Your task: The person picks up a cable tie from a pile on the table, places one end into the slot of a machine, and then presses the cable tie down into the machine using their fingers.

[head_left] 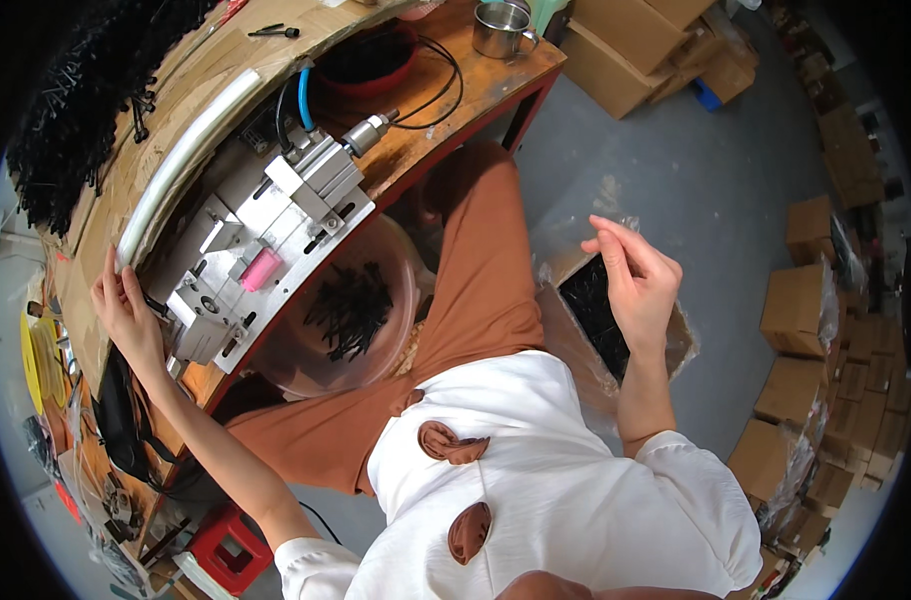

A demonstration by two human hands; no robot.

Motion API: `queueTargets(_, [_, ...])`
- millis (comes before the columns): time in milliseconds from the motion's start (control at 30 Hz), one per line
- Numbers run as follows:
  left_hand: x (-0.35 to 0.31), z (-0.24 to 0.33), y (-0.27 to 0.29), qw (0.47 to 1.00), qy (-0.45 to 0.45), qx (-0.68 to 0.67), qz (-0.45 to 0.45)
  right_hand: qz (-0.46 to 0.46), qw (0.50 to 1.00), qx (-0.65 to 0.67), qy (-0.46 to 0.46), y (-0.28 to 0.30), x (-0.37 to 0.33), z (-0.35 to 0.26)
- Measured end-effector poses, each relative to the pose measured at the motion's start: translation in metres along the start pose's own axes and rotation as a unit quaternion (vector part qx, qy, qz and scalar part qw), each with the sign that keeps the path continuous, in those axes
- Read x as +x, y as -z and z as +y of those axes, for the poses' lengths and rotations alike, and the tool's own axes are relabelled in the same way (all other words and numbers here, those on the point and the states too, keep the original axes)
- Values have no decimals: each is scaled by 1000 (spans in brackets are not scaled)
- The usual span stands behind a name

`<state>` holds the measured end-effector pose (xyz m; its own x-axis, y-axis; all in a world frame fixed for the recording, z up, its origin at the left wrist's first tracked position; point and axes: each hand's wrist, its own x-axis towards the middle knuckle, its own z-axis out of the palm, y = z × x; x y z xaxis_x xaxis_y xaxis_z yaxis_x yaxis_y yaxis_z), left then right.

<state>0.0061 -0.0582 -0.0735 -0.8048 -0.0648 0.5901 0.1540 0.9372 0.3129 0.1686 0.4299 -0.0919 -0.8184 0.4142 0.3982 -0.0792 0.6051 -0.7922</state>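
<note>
My left hand (128, 315) is at the left end of a metal fixture (276, 225), close to the lower end of a pale tube (181, 165). Its fingers are apart, and no held thing shows in them. A short black part (156, 305) juts from the fixture beside this hand. A pink block (261, 269) sits on the fixture's front. Well to the right, my right hand (638, 290) is raised over a plastic-lined box (684, 345) of black pieces (588, 308). Its fingers reach left, with the thumb near them and nothing visible between.
Below the fixture, a clear tub (406, 325) holds black parts (351, 310). A black heap (61, 140) lies at the far left of the bench. Behind are a red bowl (401, 80) and a metal mug (503, 30). Cartons (791, 310) line the right; a red stool (231, 548) stands lower left.
</note>
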Motion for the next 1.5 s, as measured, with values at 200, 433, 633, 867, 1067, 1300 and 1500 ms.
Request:
queueTargets(200, [3, 2, -2, 1000, -15, -14, 12, -43, 999, -15, -8, -10, -5, 4])
queueTargets(433, [0, 0, 7, 1000, 10, -12, -7, -71, 997, -9, 28, -25, 0, 9])
queueTargets(633, [-1, 7, -2, 999, 4, -37, -3, -70, 994, -22, 86, -27, 1, 17])
queueTargets(867, [3, -3, 2, 999, -2, -34, -12, -71, 990, -39, 115, -22, 5, 10])
queueTargets(1067, [6, -10, 0, 999, -10, -21, -26, -44, 992, -48, 106, -9, 6, 6])
queueTargets(1300, [5, -7, 3, 999, -12, -25, -20, -30, 993, -38, 105, -8, 0, 9])
queueTargets(1500, [3, -7, 2, 999, -18, -29, -25, -29, 994, -43, 100, -7, -2, 10])
